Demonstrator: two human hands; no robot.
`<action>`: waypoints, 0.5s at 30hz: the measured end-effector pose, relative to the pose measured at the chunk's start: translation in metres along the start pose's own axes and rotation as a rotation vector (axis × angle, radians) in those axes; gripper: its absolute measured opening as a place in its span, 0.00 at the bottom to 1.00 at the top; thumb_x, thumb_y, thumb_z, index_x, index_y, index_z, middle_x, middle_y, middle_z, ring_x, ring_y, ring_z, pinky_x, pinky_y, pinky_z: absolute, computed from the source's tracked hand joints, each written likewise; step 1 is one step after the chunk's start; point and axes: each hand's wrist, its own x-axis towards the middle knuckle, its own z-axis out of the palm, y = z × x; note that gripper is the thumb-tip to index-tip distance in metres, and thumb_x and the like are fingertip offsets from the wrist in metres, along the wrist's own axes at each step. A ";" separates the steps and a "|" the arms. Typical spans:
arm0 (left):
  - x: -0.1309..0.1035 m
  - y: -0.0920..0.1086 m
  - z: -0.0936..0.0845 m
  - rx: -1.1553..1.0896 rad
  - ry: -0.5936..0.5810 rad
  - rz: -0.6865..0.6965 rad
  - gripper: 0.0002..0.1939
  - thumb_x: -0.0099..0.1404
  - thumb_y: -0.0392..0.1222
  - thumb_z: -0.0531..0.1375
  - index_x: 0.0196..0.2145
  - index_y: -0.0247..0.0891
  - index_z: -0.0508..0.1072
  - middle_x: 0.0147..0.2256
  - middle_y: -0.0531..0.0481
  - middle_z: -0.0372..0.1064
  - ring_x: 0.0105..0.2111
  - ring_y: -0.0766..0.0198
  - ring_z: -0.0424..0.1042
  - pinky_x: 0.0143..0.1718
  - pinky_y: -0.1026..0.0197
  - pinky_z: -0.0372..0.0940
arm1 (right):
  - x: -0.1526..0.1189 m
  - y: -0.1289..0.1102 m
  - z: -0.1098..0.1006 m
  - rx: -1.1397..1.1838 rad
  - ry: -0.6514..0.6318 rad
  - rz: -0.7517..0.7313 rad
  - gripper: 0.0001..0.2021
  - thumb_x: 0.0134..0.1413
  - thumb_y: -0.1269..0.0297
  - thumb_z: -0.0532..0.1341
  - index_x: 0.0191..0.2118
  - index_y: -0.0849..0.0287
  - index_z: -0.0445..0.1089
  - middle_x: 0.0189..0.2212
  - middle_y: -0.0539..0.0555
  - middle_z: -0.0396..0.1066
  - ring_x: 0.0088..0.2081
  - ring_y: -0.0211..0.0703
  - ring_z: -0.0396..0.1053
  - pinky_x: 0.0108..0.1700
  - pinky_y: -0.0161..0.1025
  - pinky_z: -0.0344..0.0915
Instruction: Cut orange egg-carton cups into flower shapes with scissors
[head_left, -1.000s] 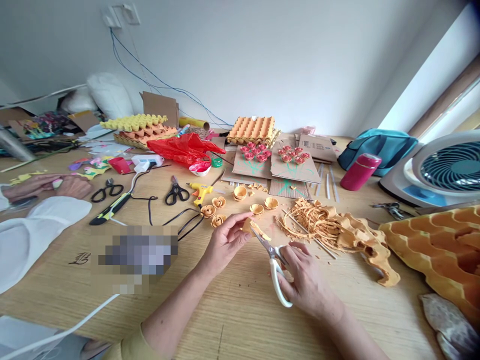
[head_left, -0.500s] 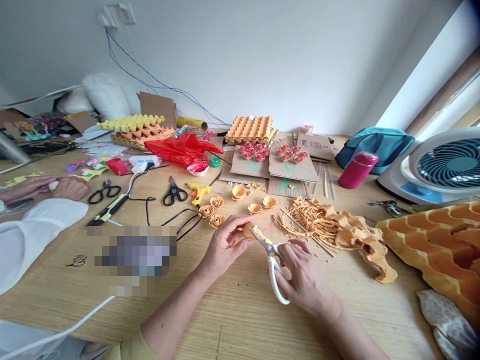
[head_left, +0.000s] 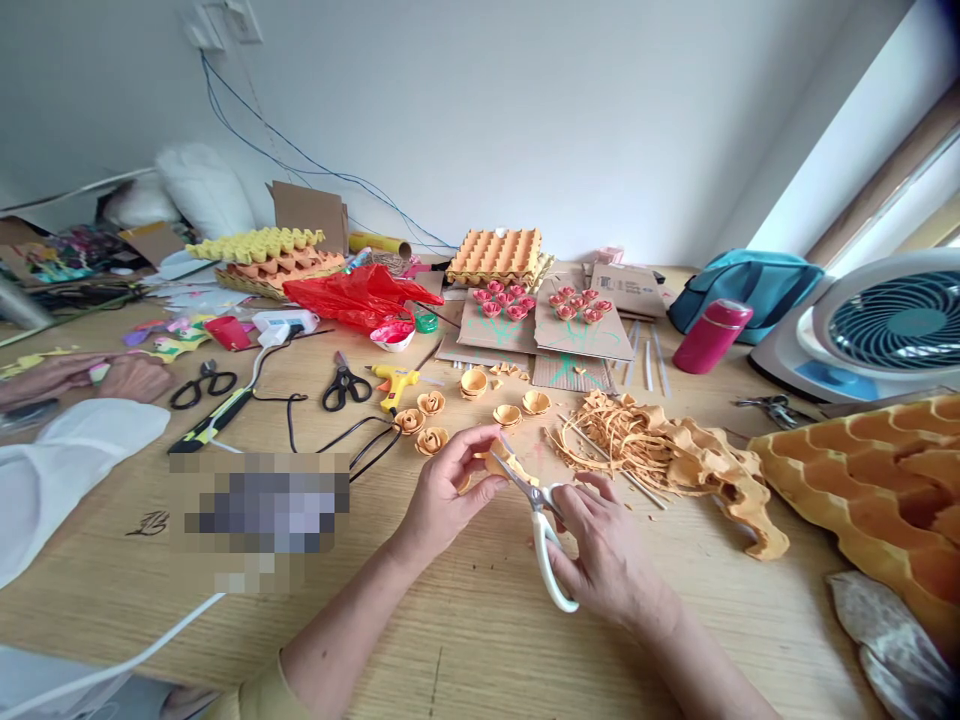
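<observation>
Scissors (head_left: 541,520) sat in the right hand (head_left: 607,555), fingers through the white loops, blades pointing far-left into a small orange piece (head_left: 496,462). Left hand (head_left: 450,485) pinched that piece between thumb and fingertips, just above the bench (head_left: 465,640), probably to keep it steady and turnable against the blades. Both hands closed on what they held.

Blade tips met the piece, but whether they were closed on it couldn't be told; thumb and piece covered the tips. Piece shape also hard to read, mostly hidden by the fingers.

Finished orange roses (head_left: 421,420) and little cups (head_left: 517,408) lay just beyond the hands, within reach. Heap of orange strips (head_left: 637,445) sat to the right, near the cutting hand, looking like offcuts. Orange tray (head_left: 877,480) at the right edge was cut off by the frame. Glue gun (head_left: 396,382) and black scissors (head_left: 343,384) lay far-left of the roses.

Another person's hand (head_left: 112,375) and white sleeve (head_left: 67,470) rested at the left edge; what that hand held was unclear. Blurred patch on the near-left bench hid whatever lay there.
</observation>
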 end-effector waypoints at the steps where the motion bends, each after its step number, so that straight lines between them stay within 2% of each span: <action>1: 0.000 0.001 0.000 -0.023 0.001 -0.014 0.21 0.62 0.38 0.67 0.53 0.40 0.71 0.50 0.42 0.72 0.52 0.56 0.72 0.52 0.56 0.69 | 0.000 0.000 0.000 0.010 -0.003 -0.006 0.09 0.59 0.63 0.60 0.33 0.55 0.57 0.26 0.46 0.63 0.28 0.41 0.64 0.52 0.50 0.57; 5: 0.001 0.004 0.000 -0.087 -0.015 -0.023 0.19 0.61 0.37 0.67 0.50 0.38 0.72 0.49 0.42 0.72 0.51 0.56 0.72 0.52 0.56 0.69 | -0.001 -0.002 -0.001 0.055 0.012 -0.040 0.08 0.61 0.64 0.58 0.32 0.55 0.57 0.25 0.46 0.63 0.27 0.41 0.63 0.50 0.48 0.59; 11: 0.003 0.001 -0.001 -0.163 0.002 -0.037 0.20 0.60 0.38 0.68 0.50 0.39 0.72 0.53 0.41 0.72 0.53 0.55 0.72 0.55 0.54 0.68 | 0.000 -0.007 -0.001 0.074 0.034 -0.034 0.12 0.64 0.63 0.55 0.29 0.53 0.53 0.23 0.47 0.62 0.26 0.42 0.60 0.38 0.42 0.59; 15: 0.002 -0.002 -0.001 -0.252 -0.006 -0.156 0.23 0.60 0.39 0.68 0.52 0.39 0.71 0.54 0.41 0.71 0.53 0.53 0.72 0.51 0.54 0.71 | -0.001 -0.008 0.000 0.072 0.038 -0.011 0.13 0.66 0.62 0.55 0.29 0.53 0.53 0.23 0.47 0.62 0.26 0.42 0.60 0.35 0.40 0.58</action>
